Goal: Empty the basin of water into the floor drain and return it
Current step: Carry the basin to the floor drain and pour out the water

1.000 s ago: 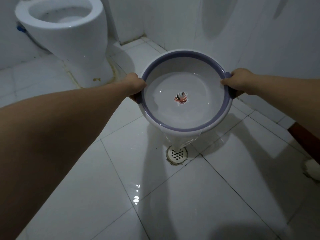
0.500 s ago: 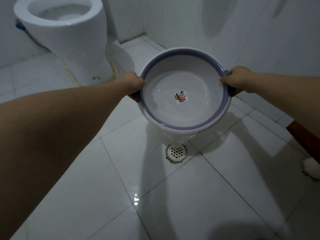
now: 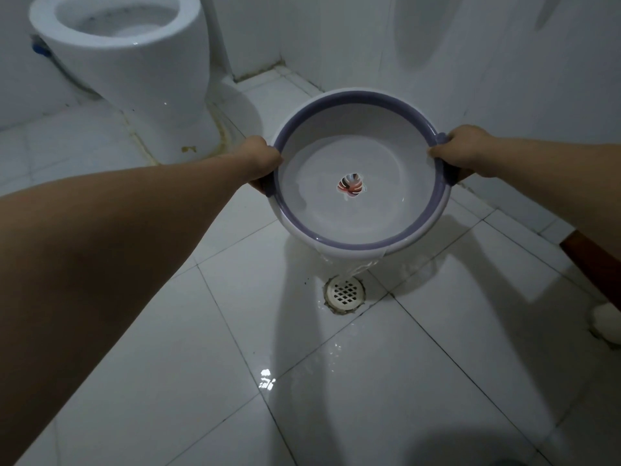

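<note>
A round white basin with a purple rim and a small coloured leaf print at its bottom is held above the tiled floor, tilted toward me. My left hand grips its left rim and my right hand grips its right handle. Water still lies in the basin and spills over the near rim in a thin sheet. The stream falls onto the round white floor drain directly below.
A white toilet stands at the back left. White tiled walls close in behind and to the right of the basin. A dark red edge and a white object sit at the far right. The floor near the drain is wet.
The basin stays tilted over the drain with both hands on it; the water inside has dropped a little as it keeps pouring out.
</note>
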`<state>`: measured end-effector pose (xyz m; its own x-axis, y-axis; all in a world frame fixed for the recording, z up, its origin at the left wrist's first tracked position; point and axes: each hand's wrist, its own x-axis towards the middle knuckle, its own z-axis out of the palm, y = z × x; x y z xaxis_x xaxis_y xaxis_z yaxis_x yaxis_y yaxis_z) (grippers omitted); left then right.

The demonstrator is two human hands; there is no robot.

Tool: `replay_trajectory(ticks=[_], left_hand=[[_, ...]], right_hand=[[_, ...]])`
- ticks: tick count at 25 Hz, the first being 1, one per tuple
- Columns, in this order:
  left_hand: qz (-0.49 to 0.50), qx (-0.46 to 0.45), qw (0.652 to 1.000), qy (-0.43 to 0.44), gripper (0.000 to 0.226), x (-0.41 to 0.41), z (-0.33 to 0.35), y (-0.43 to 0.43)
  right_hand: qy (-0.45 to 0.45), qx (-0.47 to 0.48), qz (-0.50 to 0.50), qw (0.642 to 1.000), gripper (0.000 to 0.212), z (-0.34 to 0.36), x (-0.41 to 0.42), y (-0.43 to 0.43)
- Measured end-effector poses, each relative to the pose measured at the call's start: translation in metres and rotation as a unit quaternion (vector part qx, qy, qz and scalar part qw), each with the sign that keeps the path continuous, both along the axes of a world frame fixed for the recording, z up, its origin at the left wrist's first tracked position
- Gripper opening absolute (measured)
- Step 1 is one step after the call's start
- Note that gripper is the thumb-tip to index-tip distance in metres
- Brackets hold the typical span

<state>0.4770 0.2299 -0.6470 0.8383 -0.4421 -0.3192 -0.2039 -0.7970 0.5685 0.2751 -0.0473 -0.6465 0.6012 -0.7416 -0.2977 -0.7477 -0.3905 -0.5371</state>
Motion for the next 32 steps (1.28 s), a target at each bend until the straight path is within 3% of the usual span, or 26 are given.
replay_trajectory(ticks=[32], left_hand=[[0.01, -0.011, 1.0, 0.011, 0.033, 0.004, -0.012, 0.002]], right_hand=[[-0.008, -0.007, -0.004, 1.0, 0.04, -0.008, 0.002, -0.002]])
